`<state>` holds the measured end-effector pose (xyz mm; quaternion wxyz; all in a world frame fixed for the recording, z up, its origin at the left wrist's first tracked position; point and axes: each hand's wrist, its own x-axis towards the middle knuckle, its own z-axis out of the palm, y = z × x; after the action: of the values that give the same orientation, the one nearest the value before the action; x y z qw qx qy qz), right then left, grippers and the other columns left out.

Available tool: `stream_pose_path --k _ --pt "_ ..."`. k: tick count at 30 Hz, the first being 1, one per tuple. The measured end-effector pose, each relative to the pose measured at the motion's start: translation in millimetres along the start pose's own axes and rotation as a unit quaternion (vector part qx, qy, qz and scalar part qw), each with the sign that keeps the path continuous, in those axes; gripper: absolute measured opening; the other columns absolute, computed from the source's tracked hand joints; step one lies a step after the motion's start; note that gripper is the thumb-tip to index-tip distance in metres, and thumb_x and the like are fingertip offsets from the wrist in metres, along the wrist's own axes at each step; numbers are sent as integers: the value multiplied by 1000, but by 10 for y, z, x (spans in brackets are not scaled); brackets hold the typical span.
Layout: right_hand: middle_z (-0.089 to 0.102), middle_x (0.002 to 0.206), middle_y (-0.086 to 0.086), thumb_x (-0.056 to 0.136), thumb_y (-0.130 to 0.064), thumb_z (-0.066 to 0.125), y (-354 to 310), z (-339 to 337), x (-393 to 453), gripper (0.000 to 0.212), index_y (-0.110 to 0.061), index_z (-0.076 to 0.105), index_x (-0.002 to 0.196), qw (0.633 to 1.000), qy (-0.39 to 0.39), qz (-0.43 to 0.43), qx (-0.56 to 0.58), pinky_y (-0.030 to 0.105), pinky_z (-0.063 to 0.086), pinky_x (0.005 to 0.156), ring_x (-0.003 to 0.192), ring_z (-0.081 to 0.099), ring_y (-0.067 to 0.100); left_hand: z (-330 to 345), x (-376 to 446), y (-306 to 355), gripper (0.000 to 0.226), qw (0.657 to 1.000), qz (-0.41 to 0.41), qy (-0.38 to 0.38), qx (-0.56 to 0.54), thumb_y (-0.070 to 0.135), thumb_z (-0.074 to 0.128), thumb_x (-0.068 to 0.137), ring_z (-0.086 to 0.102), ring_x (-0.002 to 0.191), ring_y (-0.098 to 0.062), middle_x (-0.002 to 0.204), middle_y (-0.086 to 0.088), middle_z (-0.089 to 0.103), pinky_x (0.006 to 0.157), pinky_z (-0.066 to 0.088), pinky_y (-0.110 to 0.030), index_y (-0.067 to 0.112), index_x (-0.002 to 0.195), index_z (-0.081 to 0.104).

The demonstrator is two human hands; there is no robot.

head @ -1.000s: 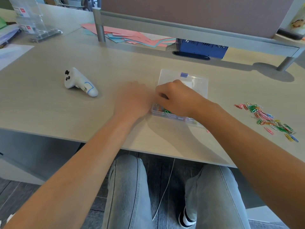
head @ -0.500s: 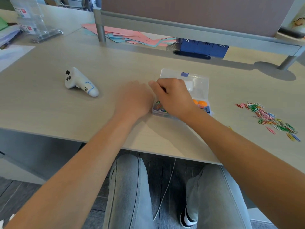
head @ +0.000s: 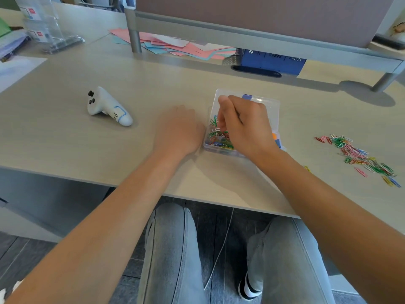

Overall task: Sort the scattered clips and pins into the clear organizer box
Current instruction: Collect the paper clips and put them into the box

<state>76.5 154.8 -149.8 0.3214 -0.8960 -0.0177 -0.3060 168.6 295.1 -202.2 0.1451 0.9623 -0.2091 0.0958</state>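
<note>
The clear organizer box [head: 271, 106] stands open on the desk in front of me. Its left compartment holds a heap of coloured paper clips [head: 215, 139]. My right hand [head: 245, 126] hovers over that compartment, fingers curled downward, pinching a few clips at the fingertips. It hides most of the box; an orange and blue bit [head: 275, 137] shows at its right. My left hand [head: 178, 130] rests on the desk against the box's left wall and holds nothing. A scattered pile of paper clips [head: 361, 156] lies on the desk to the right.
A white hand controller [head: 107, 107] lies at the left. Pink and blue papers [head: 186, 46] and a blue box [head: 271, 60] sit under the divider rail at the back. A clear leaflet holder [head: 43, 25] stands far left. One stray yellow clip [head: 308, 168] lies near my right forearm.
My right hand has lifted from the box's near part and shifted toward its left compartment, fingers now pointing down over the clips. The left hand has stayed beside the box.
</note>
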Motion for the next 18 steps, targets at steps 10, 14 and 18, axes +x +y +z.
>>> stream_pose_path --k 10,14,18 --pt "72 105 -4 97 -14 49 205 -179 61 29 -21 75 109 988 -98 65 -102 38 54 91 96 65 15 -3 5 -6 46 1000 0 -1 2 41 34 97 37 139 -30 143 -10 49 115 26 -51 15 129 55" --pt "71 109 -3 96 -34 60 215 -113 162 29 -20 72 119 979 -125 65 -144 34 54 90 98 64 15 -4 4 -1 47 1000 1 1 5 41 34 98 34 142 -29 149 -10 45 117 24 -50 16 133 53" --pt "71 105 -4 89 -52 65 184 -31 322 43 -19 74 116 971 -155 105 -151 27 46 77 90 61 12 -2 5 -1 48 1000 0 0 6 43 34 98 34 142 -29 149 -10 45 117 24 -51 17 134 53"
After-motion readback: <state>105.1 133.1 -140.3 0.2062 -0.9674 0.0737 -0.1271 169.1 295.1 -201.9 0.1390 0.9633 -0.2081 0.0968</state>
